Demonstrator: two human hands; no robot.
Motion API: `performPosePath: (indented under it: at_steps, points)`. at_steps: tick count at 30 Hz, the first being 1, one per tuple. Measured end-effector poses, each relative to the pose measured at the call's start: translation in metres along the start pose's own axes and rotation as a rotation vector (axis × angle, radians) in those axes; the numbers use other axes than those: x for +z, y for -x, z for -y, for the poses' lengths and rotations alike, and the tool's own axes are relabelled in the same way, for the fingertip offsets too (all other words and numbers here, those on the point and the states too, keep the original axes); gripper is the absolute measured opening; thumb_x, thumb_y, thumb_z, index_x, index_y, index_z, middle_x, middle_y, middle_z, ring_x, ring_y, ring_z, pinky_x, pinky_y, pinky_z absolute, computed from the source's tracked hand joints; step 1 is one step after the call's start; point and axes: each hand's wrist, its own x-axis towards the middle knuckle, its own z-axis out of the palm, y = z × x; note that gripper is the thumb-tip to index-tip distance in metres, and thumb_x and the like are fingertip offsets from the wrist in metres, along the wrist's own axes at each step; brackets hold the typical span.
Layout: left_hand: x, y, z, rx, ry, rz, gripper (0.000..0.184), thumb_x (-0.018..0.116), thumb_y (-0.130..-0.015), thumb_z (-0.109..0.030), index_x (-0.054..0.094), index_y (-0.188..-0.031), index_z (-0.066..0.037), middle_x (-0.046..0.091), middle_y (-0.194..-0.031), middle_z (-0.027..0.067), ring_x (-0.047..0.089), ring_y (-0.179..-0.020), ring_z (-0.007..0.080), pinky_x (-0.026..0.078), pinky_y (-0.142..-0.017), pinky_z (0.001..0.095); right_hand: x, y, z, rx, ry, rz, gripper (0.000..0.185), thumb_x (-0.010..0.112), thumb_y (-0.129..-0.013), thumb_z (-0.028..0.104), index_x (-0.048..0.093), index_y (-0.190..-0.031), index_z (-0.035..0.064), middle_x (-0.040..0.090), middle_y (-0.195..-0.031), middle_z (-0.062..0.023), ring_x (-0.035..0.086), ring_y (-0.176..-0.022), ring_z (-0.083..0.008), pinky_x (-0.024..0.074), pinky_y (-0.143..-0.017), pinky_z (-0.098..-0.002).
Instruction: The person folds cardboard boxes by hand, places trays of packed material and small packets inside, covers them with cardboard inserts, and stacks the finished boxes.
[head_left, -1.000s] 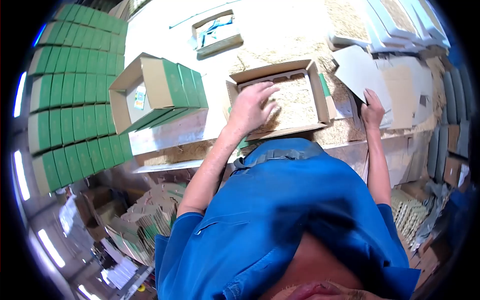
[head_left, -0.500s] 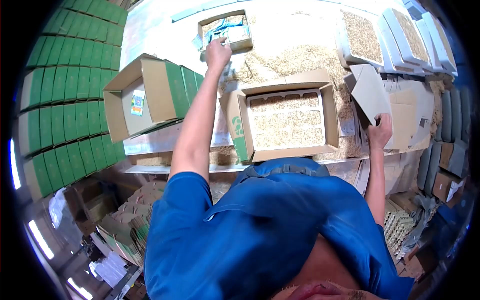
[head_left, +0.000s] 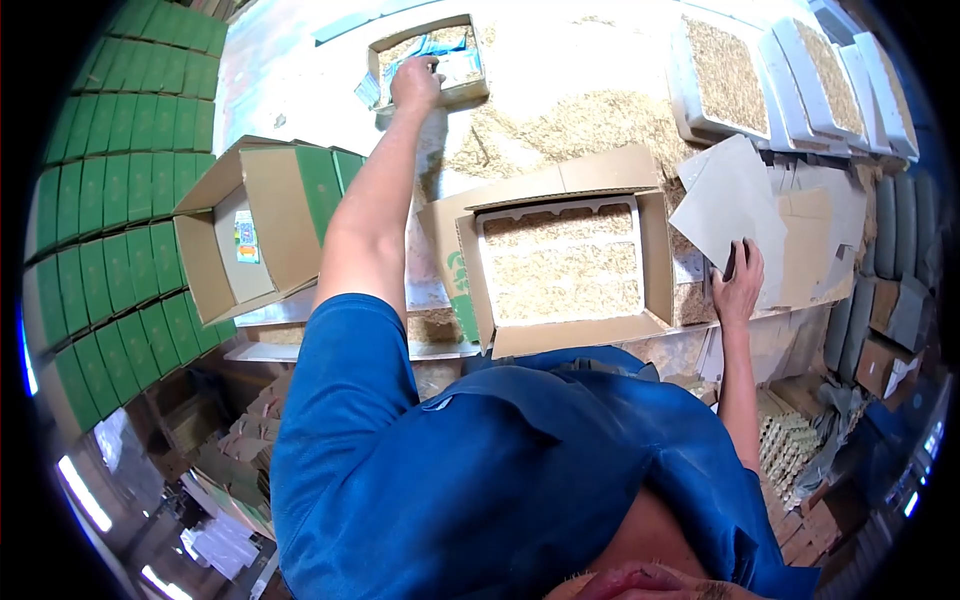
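My left hand (head_left: 416, 86) reaches over a small open box (head_left: 468, 92) of blue packets (head_left: 440, 47) at the back of the table. Its fingers are curled at the packets; what they grip is hidden. My right hand (head_left: 738, 288) pinches the near edge of a grey cardboard sheet (head_left: 728, 200), which lies tilted over other flat sheets. Between my arms, right in front of me, stands an open carton (head_left: 572, 336). Inside it sits a white tray (head_left: 640, 262) filled with tan, grain-like material in rows.
To the left, an open carton (head_left: 270, 220) lies on its side, a printed card (head_left: 246, 238) inside. Green boxes (head_left: 120, 240) are stacked beyond it. White trays (head_left: 725, 75) of grain stand at the back right. Loose grain (head_left: 570, 125) is spread over the table. Flat cardboard (head_left: 808, 220) lies at the right.
My right hand has lowered the cardboard sheet toward me, and it now lies flatter. My left hand stays at the small box, its fingers more curled. The whole view has shifted slightly.
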Motion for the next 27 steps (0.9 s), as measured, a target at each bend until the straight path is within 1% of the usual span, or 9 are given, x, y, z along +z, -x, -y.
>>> performPosePath:
  at_steps: [2, 3, 7, 14, 16, 18, 19, 24, 27]
  points:
    - [0.004, -0.004, 0.004, -0.067, 0.098, -0.033, 0.029, 0.078, -0.075, -0.024, 0.075, -0.102, -0.015, 0.072, -0.094, 0.0097, 0.068, -0.089, 0.0280, 0.053, -0.080, 0.0382, 0.007, -0.002, -0.006, 0.058, -0.068, 0.015, 0.056, 0.081, -0.062, 0.003, 0.056, -0.112, 0.0060, 0.051, -0.127, -0.0163, 0.047, -0.120, -0.0368, 0.0389, -0.100, -0.0460]
    - [-0.001, -0.003, 0.000, -0.113, 0.138, -0.003, 0.021, 0.078, -0.074, -0.024, 0.076, -0.092, -0.013, 0.073, -0.087, 0.0074, 0.069, -0.082, 0.0254, 0.053, -0.076, 0.0370, 0.008, -0.002, -0.008, 0.078, -0.087, 0.021, 0.050, 0.079, -0.062, 0.001, 0.057, -0.106, 0.0055, 0.051, -0.126, -0.0159, 0.047, -0.120, -0.0367, 0.0391, -0.099, -0.0459]
    - [0.004, -0.009, 0.005, -0.224, 0.244, -0.018, 0.011, 0.078, -0.072, -0.023, 0.076, -0.078, -0.014, 0.073, -0.083, 0.0103, 0.070, -0.080, 0.0276, 0.055, -0.076, 0.0387, 0.012, 0.001, -0.009, 0.077, -0.113, 0.007, 0.042, 0.074, -0.063, -0.001, 0.057, -0.101, 0.0048, 0.052, -0.125, -0.0154, 0.048, -0.118, -0.0366, 0.0394, -0.098, -0.0455]
    - [-0.016, -0.004, -0.003, -0.211, 0.431, -0.115, 0.013, 0.078, -0.072, -0.019, 0.077, -0.081, -0.010, 0.073, -0.080, 0.0105, 0.070, -0.075, 0.0233, 0.055, -0.073, 0.0345, -0.005, -0.003, 0.003, 0.033, -0.205, -0.184, 0.034, 0.064, -0.065, -0.004, 0.056, -0.098, 0.0040, 0.058, -0.116, -0.0150, 0.053, -0.111, -0.0354, 0.0413, -0.095, -0.0441]
    - [-0.026, 0.002, -0.010, -0.221, 0.544, -0.149, 0.018, 0.080, -0.075, -0.018, 0.076, -0.086, -0.004, 0.073, -0.080, 0.0064, 0.066, -0.070, 0.0122, 0.052, -0.066, 0.0264, -0.008, -0.006, 0.000, 0.012, -0.216, -0.240, 0.033, 0.062, -0.064, -0.006, 0.056, -0.096, 0.0039, 0.060, -0.111, -0.0152, 0.055, -0.106, -0.0351, 0.0431, -0.092, -0.0430]
    - [-0.038, 0.011, -0.017, -0.245, 0.585, -0.145, 0.018, 0.080, -0.075, -0.018, 0.076, -0.086, -0.004, 0.073, -0.079, 0.0061, 0.065, -0.069, 0.0112, 0.051, -0.066, 0.0253, -0.012, -0.012, -0.007, 0.031, -0.293, -0.285, 0.030, 0.057, -0.062, -0.008, 0.054, -0.090, 0.0031, 0.062, -0.101, -0.0150, 0.058, -0.096, -0.0346, 0.0464, -0.085, -0.0404]
    - [-0.045, 0.015, -0.021, -0.269, 0.626, -0.140, 0.019, 0.081, -0.076, -0.018, 0.076, -0.087, -0.003, 0.073, -0.079, 0.0059, 0.064, -0.068, 0.0102, 0.050, -0.065, 0.0242, -0.018, -0.017, -0.008, 0.033, -0.321, -0.314, 0.029, 0.057, -0.060, -0.008, 0.053, -0.086, 0.0031, 0.062, -0.097, -0.0134, 0.058, -0.090, -0.0337, 0.0474, -0.080, -0.0386]
    - [-0.067, 0.039, -0.037, -0.278, 0.750, -0.168, 0.022, 0.082, -0.075, -0.017, 0.075, -0.087, 0.000, 0.072, -0.077, 0.0058, 0.063, -0.068, 0.0097, 0.050, -0.064, 0.0234, -0.035, -0.034, 0.006, -0.131, -0.264, -0.251, 0.031, 0.062, -0.058, -0.004, 0.054, -0.086, 0.0050, 0.063, -0.099, -0.0095, 0.059, -0.093, -0.0311, 0.0468, -0.080, -0.0383]
    - [-0.072, 0.054, -0.041, -0.284, 1.011, -0.213, 0.020, 0.080, -0.079, -0.012, 0.074, -0.089, 0.004, 0.071, -0.079, 0.0070, 0.062, -0.069, 0.0096, 0.050, -0.064, 0.0223, -0.038, -0.032, 0.020, -0.136, -0.233, -0.151, 0.025, 0.074, -0.070, 0.006, 0.060, -0.091, 0.0057, 0.065, -0.105, -0.0073, 0.060, -0.095, -0.0287, 0.0474, -0.081, -0.0380]
